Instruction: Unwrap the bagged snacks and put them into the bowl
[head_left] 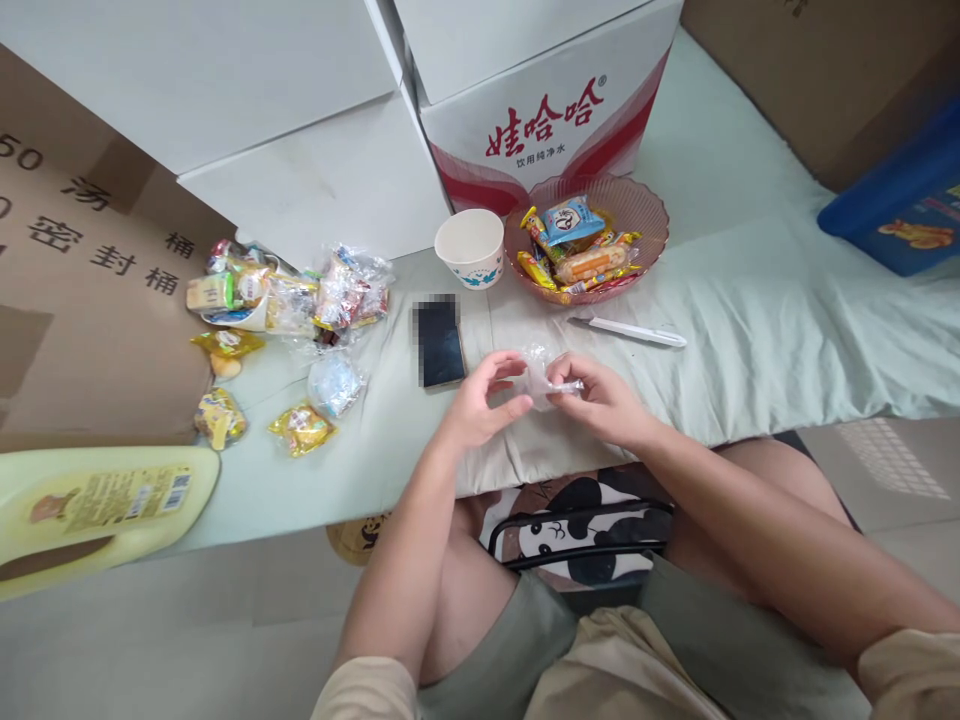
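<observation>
A small clear plastic bag [537,380] hangs crumpled over the cloth-covered surface. My right hand [600,402] pinches one end of it between thumb and fingers. On the bag's other side is my left hand [487,402], fingers curved and apart, with the thumb tip close to the plastic; whether it touches cannot be made out. Just beyond my left hand lies a dark phone [441,345]. Past my right hand is a white utility knife [634,332], lying flat. A pink glass bowl [649,250] of wrapped snacks and a white paper cup [470,250] stand behind these.
Several wrapped snacks [302,430] lie scattered at the left, near a heaped container of packets [274,300]. A yellow jug [150,490] lies at the front left. White cartons [300,150] and a brown box [82,300] border the surface; a blue container [900,220] is at right.
</observation>
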